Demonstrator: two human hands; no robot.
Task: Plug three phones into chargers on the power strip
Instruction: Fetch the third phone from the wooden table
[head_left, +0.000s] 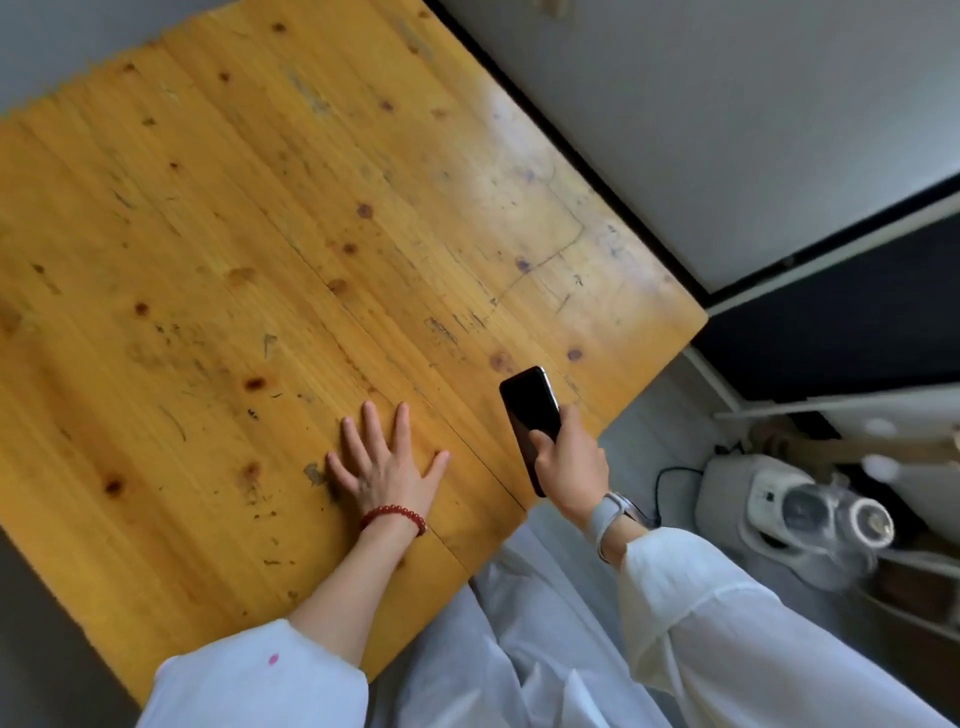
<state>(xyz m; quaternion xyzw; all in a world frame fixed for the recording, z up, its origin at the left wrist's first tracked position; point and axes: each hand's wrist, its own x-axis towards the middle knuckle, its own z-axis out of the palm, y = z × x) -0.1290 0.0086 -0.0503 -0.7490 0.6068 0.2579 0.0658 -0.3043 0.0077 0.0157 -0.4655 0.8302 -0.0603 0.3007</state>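
A black phone with a dark screen is held in my right hand, just above the near right edge of the wooden table. The thumb lies across the lower part of the screen. My left hand rests flat on the table, palm down, fingers spread, a short way left of the phone. It holds nothing. No power strip, charger or other phone is in view.
The table's right edge runs beside a grey wall with a dark gap. On the floor to the right stands a white appliance with a black cable. White rails and clutter lie behind it.
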